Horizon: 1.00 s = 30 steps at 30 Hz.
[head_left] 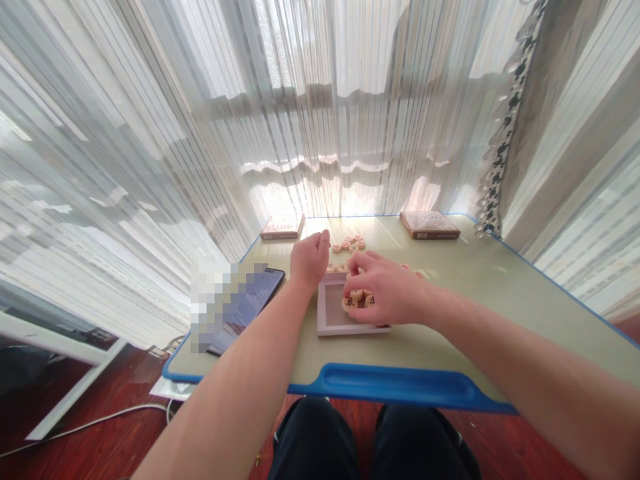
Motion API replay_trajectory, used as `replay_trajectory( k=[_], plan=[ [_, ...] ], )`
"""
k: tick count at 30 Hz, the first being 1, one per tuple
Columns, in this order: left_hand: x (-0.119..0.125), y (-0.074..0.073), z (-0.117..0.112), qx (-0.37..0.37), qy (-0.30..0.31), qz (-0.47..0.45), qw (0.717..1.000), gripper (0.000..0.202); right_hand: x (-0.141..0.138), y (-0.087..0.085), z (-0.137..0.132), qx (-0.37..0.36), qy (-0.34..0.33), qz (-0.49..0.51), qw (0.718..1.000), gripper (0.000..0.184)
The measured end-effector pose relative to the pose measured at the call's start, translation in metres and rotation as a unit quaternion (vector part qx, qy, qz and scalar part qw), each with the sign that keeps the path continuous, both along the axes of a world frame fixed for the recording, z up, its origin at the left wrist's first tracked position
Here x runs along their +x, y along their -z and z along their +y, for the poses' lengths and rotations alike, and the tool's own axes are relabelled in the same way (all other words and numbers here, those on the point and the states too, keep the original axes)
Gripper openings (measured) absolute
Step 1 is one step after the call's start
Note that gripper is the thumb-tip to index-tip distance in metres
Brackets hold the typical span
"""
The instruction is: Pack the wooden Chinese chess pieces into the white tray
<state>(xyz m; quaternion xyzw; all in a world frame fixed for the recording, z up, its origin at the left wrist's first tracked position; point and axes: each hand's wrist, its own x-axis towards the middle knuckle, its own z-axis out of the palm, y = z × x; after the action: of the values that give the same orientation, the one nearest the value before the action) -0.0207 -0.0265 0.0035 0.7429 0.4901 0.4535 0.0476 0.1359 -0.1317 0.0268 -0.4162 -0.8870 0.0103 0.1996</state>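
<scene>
R hand [387,290] over tray [331,321], fingers [356,265] curled onto round wood pieces [350,303] in tray; grip unclear. L hand [310,260] loosely curled just beside tray, hold unclear. More pieces [347,244] on bench [480,300] beyond; phone [263,293] at left.

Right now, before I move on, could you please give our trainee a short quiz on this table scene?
1. Which hand, the left hand or the right hand, has its fingers on the round wooden pieces in the tray?
2. True or false: the phone lies to the left of the tray.
3. How many boxes sit at the far edge of the table?

Key: 1. The right hand. 2. True. 3. Two.
</scene>
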Motion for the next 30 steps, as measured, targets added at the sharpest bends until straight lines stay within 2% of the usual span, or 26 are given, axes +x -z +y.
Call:
replay_trajectory(
  k=[3,9,13,20,30],
  plan=[
    [0.0012,-0.0019,-0.0022,0.025,-0.002,-0.006,1.0,0.051,0.0,-0.0005,0.0009,-0.004,0.008,-0.013,1.0,0.017],
    [0.0023,-0.0042,-0.0039,0.047,-0.004,0.004,0.999,0.05,-0.0026,-0.0012,-0.0013,-0.013,-0.041,-0.041,0.998,0.014],
    [0.0041,-0.0037,-0.0053,0.041,0.013,0.013,0.999,0.051,-0.0014,-0.0004,-0.0006,-0.024,-0.046,-0.033,0.998,0.015],
    [0.0055,-0.006,-0.0102,0.02,0.055,-0.032,0.998,0.059,-0.0041,-0.0001,0.0001,-0.029,-0.053,-0.009,0.998,0.012],
    [0.0059,-0.0064,-0.0097,0.023,0.054,0.002,0.998,0.061,-0.0029,-0.0005,0.0001,-0.011,-0.04,-0.044,0.998,0.01]
  ],
)
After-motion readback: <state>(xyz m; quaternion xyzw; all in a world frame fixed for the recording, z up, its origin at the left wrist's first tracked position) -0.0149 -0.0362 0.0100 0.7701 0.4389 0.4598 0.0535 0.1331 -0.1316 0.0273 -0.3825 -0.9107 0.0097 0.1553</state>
